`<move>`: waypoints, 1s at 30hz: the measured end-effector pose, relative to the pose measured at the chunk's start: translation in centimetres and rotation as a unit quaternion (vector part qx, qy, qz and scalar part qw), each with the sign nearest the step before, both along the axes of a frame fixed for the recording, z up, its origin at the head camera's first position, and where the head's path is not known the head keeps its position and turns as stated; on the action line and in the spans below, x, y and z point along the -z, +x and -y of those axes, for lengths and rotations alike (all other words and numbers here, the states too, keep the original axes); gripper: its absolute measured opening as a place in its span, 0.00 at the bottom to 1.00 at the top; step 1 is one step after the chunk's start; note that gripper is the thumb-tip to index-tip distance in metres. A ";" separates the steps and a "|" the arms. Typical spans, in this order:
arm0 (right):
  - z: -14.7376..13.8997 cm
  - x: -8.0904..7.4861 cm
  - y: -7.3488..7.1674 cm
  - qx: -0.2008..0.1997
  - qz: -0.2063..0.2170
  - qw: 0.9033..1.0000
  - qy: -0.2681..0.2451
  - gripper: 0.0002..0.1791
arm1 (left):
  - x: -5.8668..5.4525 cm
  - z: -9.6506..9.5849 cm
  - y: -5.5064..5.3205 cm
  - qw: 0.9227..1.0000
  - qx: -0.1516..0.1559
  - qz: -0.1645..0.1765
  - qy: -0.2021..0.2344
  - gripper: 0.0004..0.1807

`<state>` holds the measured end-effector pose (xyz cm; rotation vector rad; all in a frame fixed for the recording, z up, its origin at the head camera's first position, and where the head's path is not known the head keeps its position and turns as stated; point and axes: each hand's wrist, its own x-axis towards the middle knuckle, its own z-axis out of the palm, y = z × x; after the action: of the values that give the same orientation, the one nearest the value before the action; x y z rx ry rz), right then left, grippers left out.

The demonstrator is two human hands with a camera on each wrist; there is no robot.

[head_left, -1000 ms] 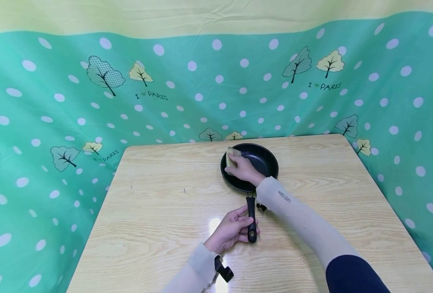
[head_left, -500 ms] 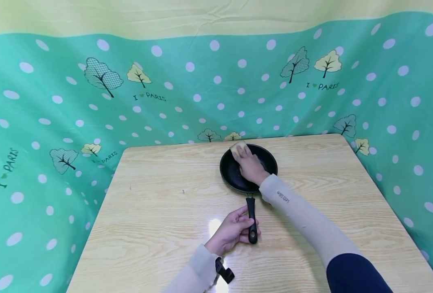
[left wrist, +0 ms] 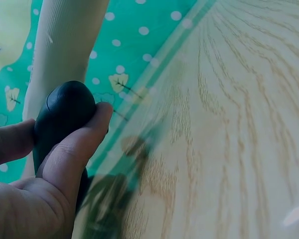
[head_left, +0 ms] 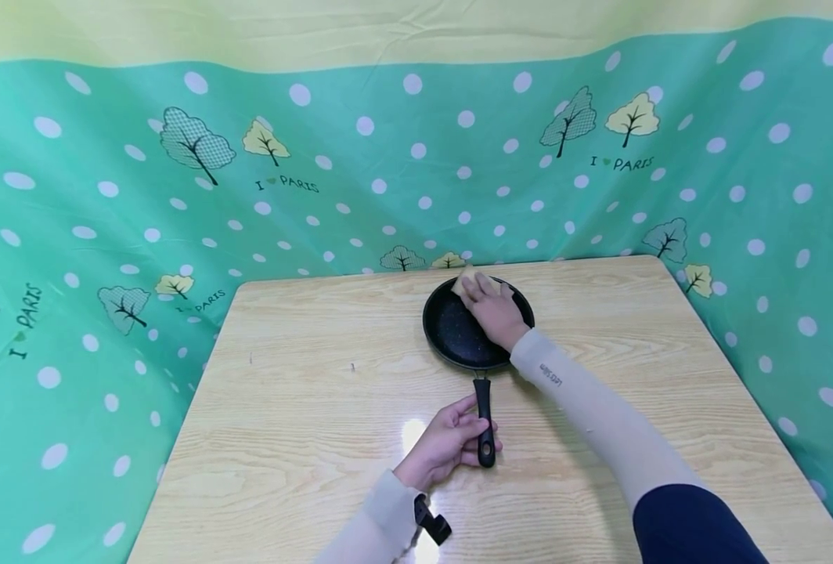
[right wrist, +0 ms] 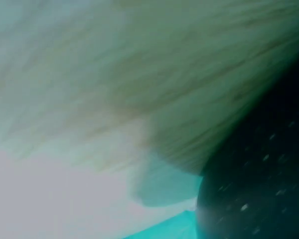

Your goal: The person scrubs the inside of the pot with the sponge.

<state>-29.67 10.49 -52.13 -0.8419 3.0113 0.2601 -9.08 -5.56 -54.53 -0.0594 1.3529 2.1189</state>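
Observation:
A black frying pan [head_left: 459, 333] lies on the table, its handle pointing toward the person. In the head view my left hand [head_left: 447, 440] grips the black handle [head_left: 483, 403] near its end. Thumb and fingers close around that handle [left wrist: 65, 109] in the left wrist view too. My right hand [head_left: 494, 312] is inside the pan at its far side, holding a pale yellow sponge [head_left: 466, 277] against the far inner wall. The hand covers most of the sponge. Only the speckled dark pan [right wrist: 259, 189] and blurred table show in the right wrist view.
The pan stands on a light wood-grain table [head_left: 318, 423], close to its back edge. A green polka-dot curtain [head_left: 346, 157] printed with trees surrounds the table at the back and sides. A black strap [head_left: 430, 521] sits at the left wrist.
My right hand has moved the sponge from the pan's left inner side up and to the right along the far rim. The left hand keeps its grip on the handle; the pan stays put.

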 end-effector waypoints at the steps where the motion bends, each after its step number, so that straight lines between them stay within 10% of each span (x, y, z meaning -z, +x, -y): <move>1: -0.1 0.0 0.0 -0.002 -0.010 1.000 0.016 0.34 | 0.0 0.0 0.0 1.000 0.000 0.000 0.000 0.36; 14: -1.2 0.3 0.4 -0.023 -0.062 0.993 0.096 0.22 | -0.3 0.0 0.1 1.000 0.000 -0.004 0.002 0.34; 30: -0.2 -2.7 1.8 0.017 -0.012 0.985 0.173 0.17 | -0.4 -0.1 0.2 1.000 -0.006 -0.003 0.002 0.33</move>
<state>-27.87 10.69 -49.38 -0.7551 2.8686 0.7687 -8.87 -5.48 -54.17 -0.0590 1.3550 2.1339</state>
